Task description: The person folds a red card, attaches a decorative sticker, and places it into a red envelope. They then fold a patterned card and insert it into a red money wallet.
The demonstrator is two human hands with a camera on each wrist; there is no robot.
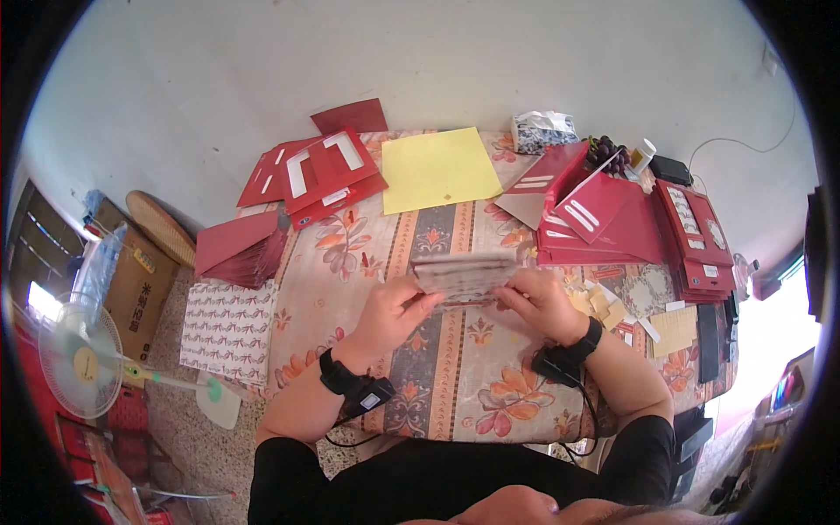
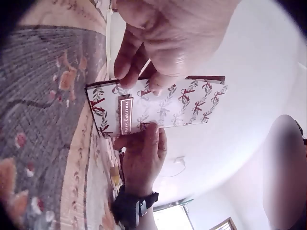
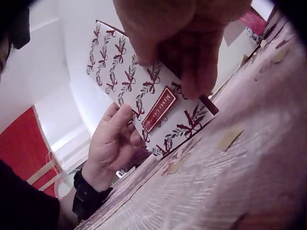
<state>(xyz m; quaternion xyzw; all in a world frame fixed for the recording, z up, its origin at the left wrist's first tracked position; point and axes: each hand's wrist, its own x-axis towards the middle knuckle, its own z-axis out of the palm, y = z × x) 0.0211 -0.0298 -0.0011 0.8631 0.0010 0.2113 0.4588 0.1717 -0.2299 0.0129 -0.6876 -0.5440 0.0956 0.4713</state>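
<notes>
A Christmas card (image 1: 468, 278) is held up over the tablecloth between both hands, blurred in the head view. Its white face with red bows and sprigs shows in the left wrist view, along with a small red "Merry Christmas" label (image 2: 125, 116). Dark red backing peeks out along the card's edges (image 3: 209, 104). My left hand (image 1: 394, 315) pinches one end between thumb and fingers. At the opposite end, my right hand (image 1: 542, 302) grips it the same way. Just below and right of the right hand lie small beige paper pieces (image 1: 604, 306).
Sheets of patterned paper (image 1: 226, 332) and a dark red card stack (image 1: 236, 245) lie at left. Behind are red folders (image 1: 337, 166) and a yellow sheet (image 1: 437, 171). More red folders (image 1: 612, 219), grapes (image 1: 608, 153) and a tissue pack (image 1: 542, 133) sit at right. A fan (image 1: 83, 363) stands beside the table.
</notes>
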